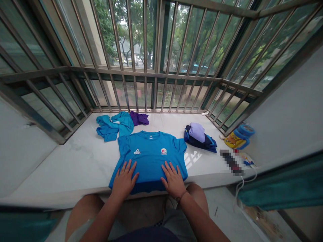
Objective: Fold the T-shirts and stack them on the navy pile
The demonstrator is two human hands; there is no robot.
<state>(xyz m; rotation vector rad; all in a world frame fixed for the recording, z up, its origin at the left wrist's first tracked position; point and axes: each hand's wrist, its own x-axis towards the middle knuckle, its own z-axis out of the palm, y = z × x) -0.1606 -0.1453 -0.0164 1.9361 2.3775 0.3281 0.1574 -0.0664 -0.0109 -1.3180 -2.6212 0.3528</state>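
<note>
A blue short-sleeved T-shirt (150,164) lies spread front side up on the white sill, its collar toward the window. Two small emblems show on its chest, and the lower end reaches over the sill's front edge. My left hand (124,178) rests flat on the lower left part of the shirt with fingers spread. On the lower right part lies my right hand (173,178), also flat with its fingers apart. Neither hand grips the cloth.
Crumpled teal clothing (116,126) and a purple cloth (139,118) lie at the back left. A folded dark blue and lilac pile (198,134) sits right. Beyond it stand a blue-and-yellow jar (238,137) and a white cable (238,188). Metal bars (155,74) enclose the sill.
</note>
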